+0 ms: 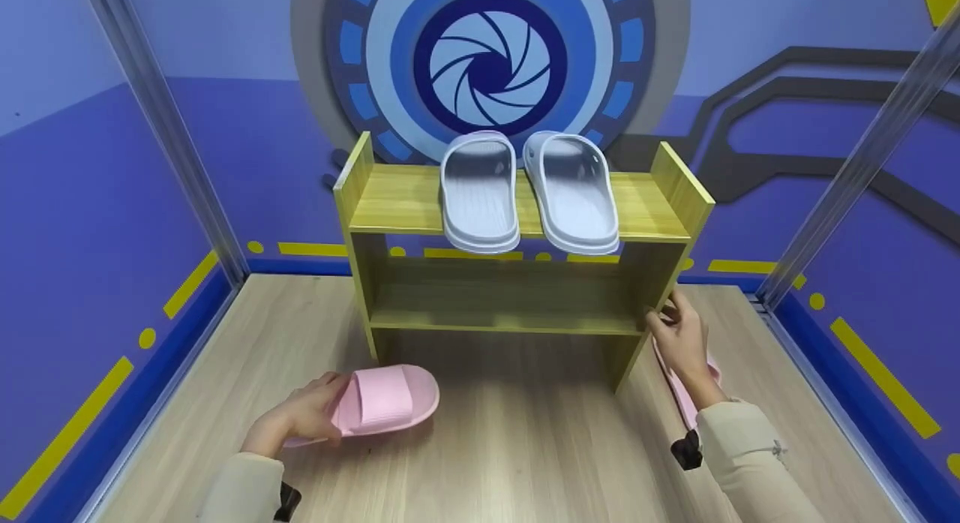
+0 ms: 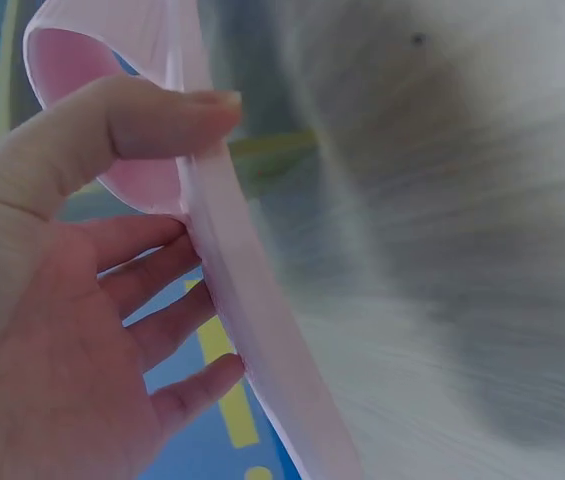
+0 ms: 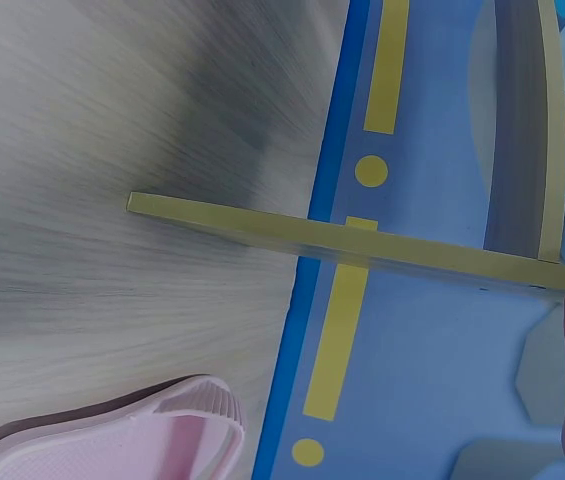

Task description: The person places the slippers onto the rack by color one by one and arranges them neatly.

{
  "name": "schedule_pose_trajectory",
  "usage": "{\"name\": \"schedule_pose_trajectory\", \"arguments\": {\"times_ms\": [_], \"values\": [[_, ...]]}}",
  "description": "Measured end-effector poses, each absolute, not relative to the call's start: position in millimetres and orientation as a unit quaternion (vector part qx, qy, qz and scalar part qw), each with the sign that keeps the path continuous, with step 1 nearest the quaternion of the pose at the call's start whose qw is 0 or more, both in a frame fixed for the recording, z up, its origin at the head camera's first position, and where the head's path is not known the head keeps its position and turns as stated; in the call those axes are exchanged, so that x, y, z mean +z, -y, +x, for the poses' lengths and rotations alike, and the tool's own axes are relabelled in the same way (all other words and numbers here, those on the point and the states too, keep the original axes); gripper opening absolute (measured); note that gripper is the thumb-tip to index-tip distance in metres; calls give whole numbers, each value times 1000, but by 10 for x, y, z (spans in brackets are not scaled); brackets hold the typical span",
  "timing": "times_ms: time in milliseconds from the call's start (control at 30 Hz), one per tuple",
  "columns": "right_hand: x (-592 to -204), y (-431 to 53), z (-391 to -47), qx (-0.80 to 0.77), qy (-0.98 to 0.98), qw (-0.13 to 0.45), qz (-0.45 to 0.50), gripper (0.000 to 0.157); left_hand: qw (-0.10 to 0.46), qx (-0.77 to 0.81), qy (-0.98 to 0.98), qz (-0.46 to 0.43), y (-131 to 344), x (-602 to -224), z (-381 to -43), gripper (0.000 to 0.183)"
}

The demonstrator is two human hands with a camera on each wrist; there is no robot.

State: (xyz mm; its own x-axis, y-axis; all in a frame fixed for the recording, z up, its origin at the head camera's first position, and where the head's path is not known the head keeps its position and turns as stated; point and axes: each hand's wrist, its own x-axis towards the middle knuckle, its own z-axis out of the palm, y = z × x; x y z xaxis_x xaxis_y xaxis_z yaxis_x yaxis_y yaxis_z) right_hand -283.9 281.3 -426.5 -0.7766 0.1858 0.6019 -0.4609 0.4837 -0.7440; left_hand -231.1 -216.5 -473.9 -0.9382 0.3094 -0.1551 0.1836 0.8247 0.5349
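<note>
A pink slide slipper [image 1: 386, 397] is in my left hand [image 1: 304, 412], left of the rack's front, its strap end pointing right. In the left wrist view my thumb lies on one side of the slipper's pink sole [image 2: 247, 280] and my fingers touch its other side. My right hand [image 1: 684, 347] grips the right side panel of the wooden shoe rack [image 1: 510, 294], thumb at its front edge. Another pink slipper [image 3: 112, 450] lies on the floor right of the rack, partly hidden by my right arm in the head view.
A left grey clog [image 1: 480, 200] and a right grey clog [image 1: 576, 196] sit side by side on the rack's top board, toes toward the back wall. Blue panelled walls [image 1: 255, 148] and metal posts [image 1: 161, 110] enclose the wood-grain floor [image 1: 510, 440].
</note>
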Motion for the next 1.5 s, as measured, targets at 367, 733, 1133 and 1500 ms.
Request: {"name": "schedule_pose_trajectory", "arguments": {"times_ms": [367, 733, 1133, 1500], "values": [[-4281, -2820, -2851, 508, 794, 322, 89, 40, 81, 251, -952, 157, 1934, -4498, -2307, 91], [-4266, -2824, -2853, 508, 793, 321, 94, 39, 14, 250, -947, 199, 1797, -4347, -2309, 90], [-4277, -2826, -2845, 499, 799, 324, 93, 44, -91, 255, -951, 153, 1536, -4244, -2390, 87], [-4268, -2821, -2834, 491, 804, 325, 82, 44, -129, 228, -959, 105, 1331, -4263, -2494, 80]]}}
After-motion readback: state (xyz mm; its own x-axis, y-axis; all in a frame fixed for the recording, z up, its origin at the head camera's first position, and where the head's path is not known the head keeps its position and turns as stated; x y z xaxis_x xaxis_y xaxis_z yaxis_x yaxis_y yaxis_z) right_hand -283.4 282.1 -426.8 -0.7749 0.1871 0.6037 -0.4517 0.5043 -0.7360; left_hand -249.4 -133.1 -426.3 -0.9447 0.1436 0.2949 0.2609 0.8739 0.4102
